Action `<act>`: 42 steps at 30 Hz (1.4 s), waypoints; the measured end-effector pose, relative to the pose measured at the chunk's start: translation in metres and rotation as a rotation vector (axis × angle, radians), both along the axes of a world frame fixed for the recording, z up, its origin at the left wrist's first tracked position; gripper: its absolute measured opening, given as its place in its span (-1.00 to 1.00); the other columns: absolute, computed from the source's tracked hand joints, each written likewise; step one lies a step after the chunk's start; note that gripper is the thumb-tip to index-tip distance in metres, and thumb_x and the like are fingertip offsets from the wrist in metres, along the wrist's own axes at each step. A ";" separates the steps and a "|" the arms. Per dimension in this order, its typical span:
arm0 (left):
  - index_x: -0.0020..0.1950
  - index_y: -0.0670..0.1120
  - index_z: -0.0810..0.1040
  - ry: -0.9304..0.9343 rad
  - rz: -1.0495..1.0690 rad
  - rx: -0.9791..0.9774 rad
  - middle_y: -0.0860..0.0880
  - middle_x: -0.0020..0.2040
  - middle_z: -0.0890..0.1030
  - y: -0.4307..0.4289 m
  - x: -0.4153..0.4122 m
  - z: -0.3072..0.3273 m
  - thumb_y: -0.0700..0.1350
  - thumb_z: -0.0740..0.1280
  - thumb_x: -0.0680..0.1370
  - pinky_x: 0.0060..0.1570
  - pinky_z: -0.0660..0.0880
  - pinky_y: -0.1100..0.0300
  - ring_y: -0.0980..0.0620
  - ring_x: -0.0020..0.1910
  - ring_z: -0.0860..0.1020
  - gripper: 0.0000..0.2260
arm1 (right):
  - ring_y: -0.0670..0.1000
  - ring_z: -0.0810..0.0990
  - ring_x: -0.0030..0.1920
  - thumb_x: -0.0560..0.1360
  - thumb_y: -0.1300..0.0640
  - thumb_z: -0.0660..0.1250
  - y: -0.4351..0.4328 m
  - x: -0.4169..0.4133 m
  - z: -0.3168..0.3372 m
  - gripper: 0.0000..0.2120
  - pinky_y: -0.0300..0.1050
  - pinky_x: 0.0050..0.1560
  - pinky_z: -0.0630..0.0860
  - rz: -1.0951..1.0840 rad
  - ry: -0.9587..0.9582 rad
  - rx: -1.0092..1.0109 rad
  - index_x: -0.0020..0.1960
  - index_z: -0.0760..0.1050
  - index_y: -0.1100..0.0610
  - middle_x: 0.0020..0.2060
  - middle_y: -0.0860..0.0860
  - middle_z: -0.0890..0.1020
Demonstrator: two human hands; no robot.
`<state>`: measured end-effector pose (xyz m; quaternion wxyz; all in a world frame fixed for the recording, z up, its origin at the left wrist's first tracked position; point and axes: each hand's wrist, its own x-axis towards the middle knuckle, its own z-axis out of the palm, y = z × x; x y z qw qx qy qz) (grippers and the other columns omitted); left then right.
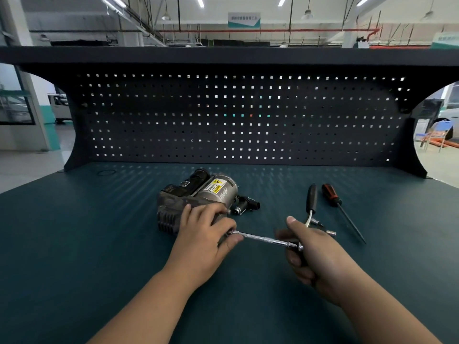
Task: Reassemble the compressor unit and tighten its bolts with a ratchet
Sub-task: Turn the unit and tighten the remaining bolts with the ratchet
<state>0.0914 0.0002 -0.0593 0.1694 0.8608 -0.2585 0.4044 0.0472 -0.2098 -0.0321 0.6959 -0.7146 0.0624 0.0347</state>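
Two hands are working | left hand (206,234), resting on the compressor (196,194), is pinching the ratchet (268,239) by its tip | right hand (320,256), right of the compressor, is holding the handle in a curled grip.

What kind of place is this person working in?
Probably a repair workshop: a dark metal pegboard backs the teal workbench, and a grey cylindrical compressor unit and an orange-and-black-handled screwdriver lie on it.

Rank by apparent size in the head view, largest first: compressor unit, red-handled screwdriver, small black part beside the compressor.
1. compressor unit, bulkiest
2. red-handled screwdriver, long but thin
3. small black part, smallest
All lie similarly far away, so nearness barely matters.
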 end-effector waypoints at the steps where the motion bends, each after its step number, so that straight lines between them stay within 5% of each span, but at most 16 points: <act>1: -0.13 -0.03 0.63 0.006 0.008 0.009 -0.05 0.04 0.57 0.000 0.000 0.000 0.15 0.19 0.51 0.06 0.42 -0.34 -0.17 -0.01 0.52 -0.67 | -0.03 0.32 -0.59 0.55 -0.14 0.23 -0.002 -0.001 0.000 -0.70 -0.18 -0.51 0.26 -0.009 -0.082 -0.145 -0.04 0.60 0.05 -0.54 0.00 0.46; 3: -0.12 -0.02 0.64 0.027 0.021 0.021 -0.03 0.04 0.57 -0.001 0.000 0.001 0.16 0.18 0.51 0.07 0.41 -0.34 -0.16 0.00 0.52 -0.67 | -0.08 0.48 -0.48 0.51 -0.04 0.35 -0.008 -0.002 0.000 -0.91 -0.18 -0.41 0.42 -0.033 -0.313 -0.466 -0.14 0.60 -0.09 -0.48 -0.06 0.55; 7: -0.11 0.00 0.62 0.043 0.032 0.019 0.01 0.03 0.56 -0.001 0.001 -0.001 0.17 0.17 0.52 0.12 0.40 -0.32 -0.13 0.02 0.52 -0.67 | -0.15 0.56 -0.20 0.50 -0.04 0.34 -0.013 -0.002 -0.005 -0.85 -0.19 -0.15 0.50 -0.009 -0.584 -0.819 -0.19 0.51 -0.29 -0.25 -0.16 0.63; 12: -0.11 0.00 0.63 0.038 0.004 -0.003 0.00 0.03 0.57 0.001 0.000 -0.002 0.16 0.17 0.52 0.17 0.35 -0.35 -0.14 0.05 0.53 -0.68 | -0.13 0.46 -0.39 0.52 -0.04 0.26 -0.009 -0.003 -0.009 -0.91 -0.11 -0.25 0.45 0.042 -0.580 -0.665 -0.15 0.51 -0.13 -0.41 -0.06 0.53; 17: -0.09 0.01 0.65 0.086 0.018 0.045 -0.01 0.09 0.58 0.000 -0.001 -0.002 0.20 0.16 0.50 0.21 0.28 -0.39 -0.18 0.13 0.52 -0.64 | -0.01 0.31 -0.61 0.59 -0.15 0.15 0.002 0.002 -0.001 -0.58 -0.23 -0.55 0.23 -0.036 -0.112 -0.169 -0.19 0.60 0.11 -0.56 0.03 0.41; 20: -0.13 -0.01 0.63 0.112 0.057 0.058 0.00 0.11 0.59 -0.002 -0.001 -0.002 0.21 0.13 0.50 0.25 0.24 -0.36 -0.18 0.15 0.51 -0.61 | -0.01 0.15 -0.62 0.59 -0.20 0.12 0.004 0.005 -0.001 -0.51 -0.27 -0.56 0.12 -0.014 0.085 0.094 -0.08 0.55 0.21 -0.57 0.05 0.36; 23: -0.17 -0.03 0.59 0.108 0.083 0.083 0.00 0.11 0.58 -0.003 0.001 -0.003 0.21 0.10 0.52 0.23 0.28 -0.36 -0.19 0.12 0.51 -0.60 | 0.00 0.20 -0.61 0.58 -0.18 0.16 0.003 0.004 -0.001 -0.55 -0.25 -0.54 0.15 -0.001 0.016 0.032 -0.16 0.56 0.16 -0.57 0.06 0.38; 28: -0.19 -0.04 0.56 0.084 0.098 0.086 0.01 0.09 0.59 -0.004 0.002 -0.003 0.21 0.10 0.52 0.20 0.31 -0.36 -0.19 0.09 0.51 -0.60 | -0.14 0.43 -0.47 0.50 -0.08 0.30 -0.007 0.000 -0.004 -0.87 -0.32 -0.43 0.36 -0.060 -0.426 -0.633 -0.21 0.53 -0.14 -0.48 -0.08 0.53; 31: -0.20 -0.04 0.56 0.057 0.103 0.091 0.02 0.07 0.59 -0.005 0.001 -0.003 0.20 0.10 0.53 0.18 0.33 -0.35 -0.18 0.06 0.53 -0.61 | -0.19 0.51 -0.25 0.46 -0.09 0.30 -0.009 -0.002 -0.004 -0.88 -0.31 -0.30 0.42 -0.023 -0.534 -0.803 -0.20 0.46 -0.33 -0.29 -0.24 0.57; 38: -0.15 -0.04 0.58 0.087 0.110 0.112 0.02 0.09 0.59 -0.004 0.000 -0.002 0.21 0.09 0.52 0.22 0.27 -0.35 -0.20 0.11 0.52 -0.59 | -0.13 0.49 -0.38 0.50 -0.05 0.31 -0.010 0.000 -0.008 -0.90 -0.22 -0.31 0.44 -0.014 -0.469 -0.727 -0.18 0.50 -0.21 -0.38 -0.06 0.56; 42: -0.06 -0.03 0.60 0.165 0.079 0.076 0.04 0.14 0.58 -0.003 -0.002 -0.002 0.24 0.04 0.52 0.32 0.13 -0.31 -0.20 0.23 0.44 -0.54 | -0.03 0.35 -0.55 0.56 -0.04 0.25 -0.003 0.000 -0.003 -0.77 -0.18 -0.47 0.29 0.033 -0.207 -0.404 -0.16 0.59 0.05 -0.56 -0.02 0.43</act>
